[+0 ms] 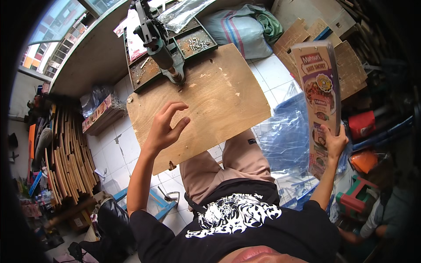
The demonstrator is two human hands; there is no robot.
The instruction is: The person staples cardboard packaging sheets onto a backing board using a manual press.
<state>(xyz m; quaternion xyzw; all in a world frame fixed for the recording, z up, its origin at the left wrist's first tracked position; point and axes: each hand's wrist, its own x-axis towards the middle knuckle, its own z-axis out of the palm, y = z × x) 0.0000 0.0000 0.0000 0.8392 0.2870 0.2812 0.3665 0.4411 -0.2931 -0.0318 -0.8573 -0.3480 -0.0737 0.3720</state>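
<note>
My left hand [165, 129] hovers over the near left part of a plywood board [219, 94]. Its fingers are curled and the thumb stands apart, with nothing between them. Out to the right, my right hand [335, 142] is closed round the lower part of a tall stack of printed cardboard panels [316, 83]. The panels are long and narrow, with coloured food pictures on the front one, and are held roughly upright off the board. A dark metal press [158, 48] stands at the board's far edge, its lower tip over the wood.
Behind the press are dark compartment trays [193, 44] with small metal bits. A white woven sack [234, 30] lies beyond. Clear plastic sheeting [283, 136] covers floor at right. Stacked brown boards [70, 153] stand left; a person [386, 215] is at lower right.
</note>
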